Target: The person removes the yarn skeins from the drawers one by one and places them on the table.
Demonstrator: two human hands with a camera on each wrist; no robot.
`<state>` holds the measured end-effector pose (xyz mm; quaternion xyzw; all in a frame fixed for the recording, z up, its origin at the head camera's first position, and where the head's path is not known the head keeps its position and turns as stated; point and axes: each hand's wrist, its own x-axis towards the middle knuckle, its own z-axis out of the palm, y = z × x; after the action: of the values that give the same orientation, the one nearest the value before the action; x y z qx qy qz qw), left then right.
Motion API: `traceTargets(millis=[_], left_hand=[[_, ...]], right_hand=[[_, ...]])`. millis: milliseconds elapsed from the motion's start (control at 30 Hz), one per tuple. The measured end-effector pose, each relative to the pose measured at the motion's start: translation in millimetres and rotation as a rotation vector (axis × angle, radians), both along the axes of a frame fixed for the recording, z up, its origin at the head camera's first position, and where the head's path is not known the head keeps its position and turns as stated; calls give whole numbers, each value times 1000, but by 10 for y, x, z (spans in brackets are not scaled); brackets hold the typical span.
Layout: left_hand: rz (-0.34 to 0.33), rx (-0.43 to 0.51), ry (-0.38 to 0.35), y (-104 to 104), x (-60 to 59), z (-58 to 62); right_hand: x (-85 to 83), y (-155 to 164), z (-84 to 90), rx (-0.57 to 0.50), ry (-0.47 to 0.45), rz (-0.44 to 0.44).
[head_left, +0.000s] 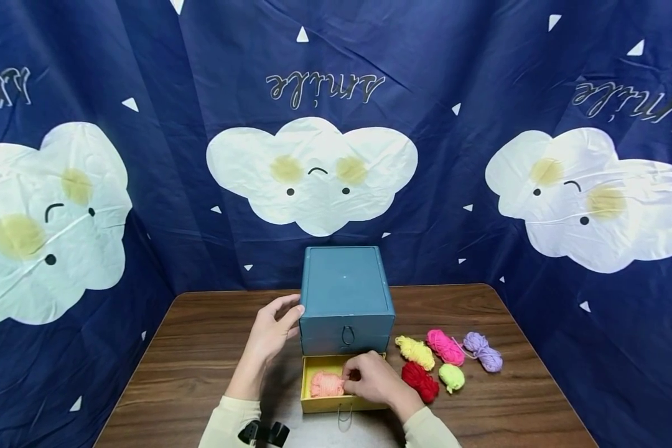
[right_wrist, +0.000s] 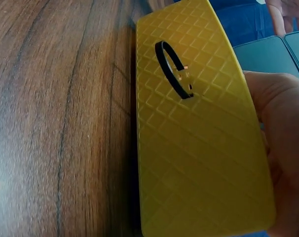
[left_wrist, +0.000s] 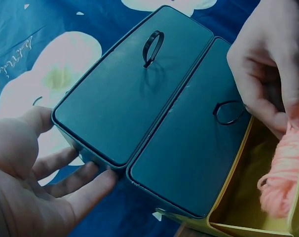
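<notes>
Yellow drawer (head_left: 336, 404), pulled out of the blue box (head_left: 346, 292), sits nearest, its front close to the near table (head_left: 201, 348) edge; a loop handle (right_wrist: 173, 69) shows on the front face in the right wrist view. Right hand (head_left: 372, 378) reaches into the drawer, fingers curled onto the pink yarn (head_left: 327, 384) lying on the left side of the drawer. Left hand (head_left: 271, 330) rests fingers straight against the box's left side, holding nothing. Box stands mid-table toward the back edge; its two upper drawers are closed. Right of the drawer lie five yarn balls close together: yellow (head_left: 415, 351), hot pink (head_left: 445, 346), purple (head_left: 483, 351), red (head_left: 420, 380), lime (head_left: 451, 376). Bare wood lies left of the box and along the right edge.
</notes>
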<state>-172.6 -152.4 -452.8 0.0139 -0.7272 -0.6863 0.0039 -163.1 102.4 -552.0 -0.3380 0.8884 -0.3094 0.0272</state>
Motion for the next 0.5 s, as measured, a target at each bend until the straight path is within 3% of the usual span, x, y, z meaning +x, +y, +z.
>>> traceTargets(millis=[267, 500], left_hand=[[-2, -1, -3, 2, -4, -4], [7, -7, -2, 6, -3, -4]], right_hand=[[40, 87, 2, -104, 26, -17], [105, 150, 53, -181, 114, -59]])
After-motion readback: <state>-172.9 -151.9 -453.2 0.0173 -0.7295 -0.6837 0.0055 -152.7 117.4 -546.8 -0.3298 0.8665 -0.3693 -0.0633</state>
